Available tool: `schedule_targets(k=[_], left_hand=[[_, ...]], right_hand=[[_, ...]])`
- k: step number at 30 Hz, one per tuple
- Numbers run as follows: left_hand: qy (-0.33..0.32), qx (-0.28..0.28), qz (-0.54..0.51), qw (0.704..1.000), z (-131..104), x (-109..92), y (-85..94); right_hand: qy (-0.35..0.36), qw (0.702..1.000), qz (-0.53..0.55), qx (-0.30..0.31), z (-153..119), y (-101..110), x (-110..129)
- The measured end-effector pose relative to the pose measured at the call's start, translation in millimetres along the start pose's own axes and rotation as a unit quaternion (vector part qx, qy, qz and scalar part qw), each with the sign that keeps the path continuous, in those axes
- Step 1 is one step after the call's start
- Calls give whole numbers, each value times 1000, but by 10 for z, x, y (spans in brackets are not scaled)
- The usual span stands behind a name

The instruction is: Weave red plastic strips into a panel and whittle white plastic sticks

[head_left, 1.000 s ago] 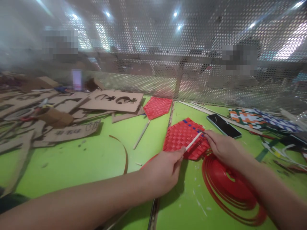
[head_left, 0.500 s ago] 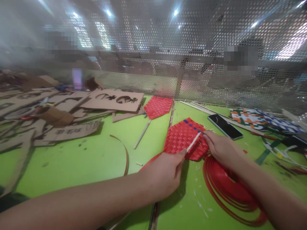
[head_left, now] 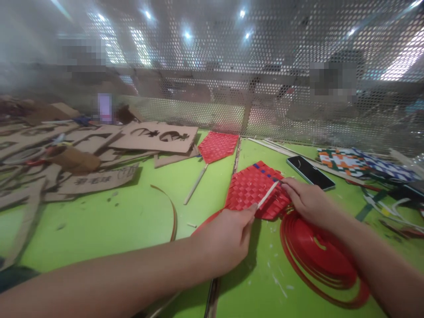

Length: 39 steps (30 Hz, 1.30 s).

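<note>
My left hand [head_left: 223,238] is closed on the lower end of a pale wooden stick [head_left: 267,194]. The stick slants up and to the right above a red woven piece [head_left: 243,187] with a few blue squares near its top edge. My right hand [head_left: 306,198] pinches at the stick's upper end, where a small dark thing shows between the fingers, too small to make out. Below my right hand lies a coil of red strip [head_left: 318,256], partly hidden by the forearm.
A smaller red woven piece [head_left: 218,146] on a stick lies behind. Cut cardboard [head_left: 155,137] and a cardboard roll [head_left: 73,160] fill the left. At right are a phone [head_left: 310,172] and an orange-green woven piece [head_left: 342,162]. A perforated screen [head_left: 198,88] stands behind the table [head_left: 126,229].
Both hands keep their hold on the stick, nearly still. The right hand and forearm have shifted slightly, and more of the coil's middle shows.
</note>
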State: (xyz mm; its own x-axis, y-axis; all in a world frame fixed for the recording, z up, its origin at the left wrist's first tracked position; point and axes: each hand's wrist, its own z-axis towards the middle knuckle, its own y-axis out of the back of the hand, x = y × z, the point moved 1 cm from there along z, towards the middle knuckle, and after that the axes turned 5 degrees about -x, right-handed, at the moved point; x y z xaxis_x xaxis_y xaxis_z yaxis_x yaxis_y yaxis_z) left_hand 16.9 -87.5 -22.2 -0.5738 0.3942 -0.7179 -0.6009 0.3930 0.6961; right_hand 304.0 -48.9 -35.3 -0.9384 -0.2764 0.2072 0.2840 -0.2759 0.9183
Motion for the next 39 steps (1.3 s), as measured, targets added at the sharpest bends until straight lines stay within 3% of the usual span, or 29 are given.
schedule_targets(k=[7,20,33,39], left_hand=[[1,-3,0,1000,-4,-31,-4],[-24,21,13,999,-18,13,2],[-5,3,7,1000,-27,-18,0],[-2,8,10,1000,-21,22,-11]], right_hand=[[-32,999,-17,-5,-19,-62,125],[35,999,21,15,-14,106,-103],[-1,1000,18,-3,-32,-91,16],[11,999,35,5,-19,-7,-27]])
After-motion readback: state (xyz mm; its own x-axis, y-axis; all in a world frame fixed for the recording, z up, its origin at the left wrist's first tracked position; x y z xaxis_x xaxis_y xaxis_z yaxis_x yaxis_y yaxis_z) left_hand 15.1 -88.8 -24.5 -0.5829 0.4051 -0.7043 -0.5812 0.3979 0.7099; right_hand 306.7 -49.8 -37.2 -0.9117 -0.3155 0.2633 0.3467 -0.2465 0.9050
